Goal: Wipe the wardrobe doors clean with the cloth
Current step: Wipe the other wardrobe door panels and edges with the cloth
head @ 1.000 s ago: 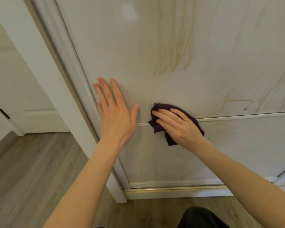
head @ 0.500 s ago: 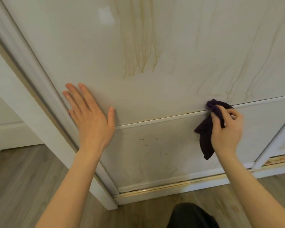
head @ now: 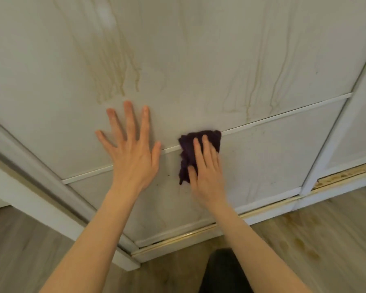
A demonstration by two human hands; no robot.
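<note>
Purple cloth (head: 188,149) pressed to wardrobe door (head: 262,157) by flat right hand (head: 207,172); left hand (head: 133,157) spread; wiping in hand; streaks (head: 114,77) above judged next.

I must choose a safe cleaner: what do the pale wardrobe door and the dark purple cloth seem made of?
The pale wardrobe door looks like smooth laminated or painted board, slightly glossy: a light reflection shows near its top. The dark purple cloth seems soft, fuzzy fabric, perhaps microfibre: it crumples under the right hand.

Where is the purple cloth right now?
In the head view, the purple cloth lies on the wardrobe door under the right hand, over the white trim strip, just right of the left hand.
</note>
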